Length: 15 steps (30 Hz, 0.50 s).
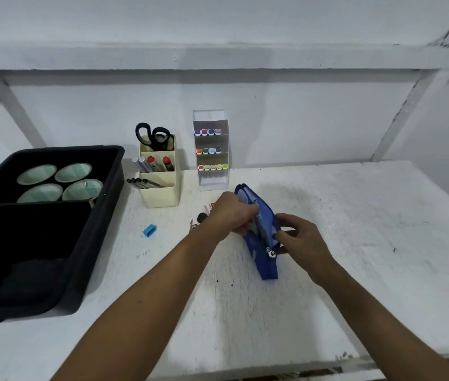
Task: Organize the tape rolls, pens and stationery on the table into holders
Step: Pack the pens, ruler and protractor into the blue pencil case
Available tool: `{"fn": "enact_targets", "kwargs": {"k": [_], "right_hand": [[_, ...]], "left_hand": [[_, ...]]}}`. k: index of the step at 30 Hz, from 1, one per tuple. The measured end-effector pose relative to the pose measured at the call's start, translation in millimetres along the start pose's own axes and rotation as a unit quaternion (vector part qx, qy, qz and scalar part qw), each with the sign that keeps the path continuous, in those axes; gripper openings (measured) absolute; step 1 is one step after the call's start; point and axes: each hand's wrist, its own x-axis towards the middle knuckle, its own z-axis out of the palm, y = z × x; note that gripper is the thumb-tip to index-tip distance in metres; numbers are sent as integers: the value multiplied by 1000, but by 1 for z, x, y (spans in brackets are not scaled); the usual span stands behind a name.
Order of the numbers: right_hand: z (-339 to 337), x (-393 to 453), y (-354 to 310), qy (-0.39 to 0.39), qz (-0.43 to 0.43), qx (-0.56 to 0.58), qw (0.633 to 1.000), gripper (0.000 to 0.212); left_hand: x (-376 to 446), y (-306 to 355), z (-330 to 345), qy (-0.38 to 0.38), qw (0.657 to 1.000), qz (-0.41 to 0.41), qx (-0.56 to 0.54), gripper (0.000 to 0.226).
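Both hands are busy with a blue pencil pouch (259, 237) that stands on its edge in the middle of the white table (355, 229). The left hand (234, 214) has its fingers curled down into the pouch's open top, and seems to pinch something there, though what it is cannot be made out. The right hand (299, 235) grips the near end of the pouch by the zipper and keeps the mouth spread.

The step in hand looks like filling the pouch with small stationery. Most of the sorting seems done: tape rolls (58, 182) sit in the black tray (99, 215) at the left, scissors (153, 137) and markers stand in the cream pen holder (160, 193), and coloured pens fill the clear rack (212, 149) at the back.

Still loose on the table are a small blue piece (149, 231) and a few small items (202, 215) just beside the left hand. The next move likely calls for freeing the left hand, picking these up one by one while the right hand steadies the pouch, then zipping it.
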Motion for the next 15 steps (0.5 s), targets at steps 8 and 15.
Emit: {"fn": "enact_targets", "kwargs": {"k": [8,15], "right_hand": [[1,-1,0,-8,1,25,1000,22],[7,5,2,-10,15,19,1000,25]], "left_hand": [[7,-18,-41,83,996,23,-1,13],[10,-54,-66,142,973,-39,175,17]]}}
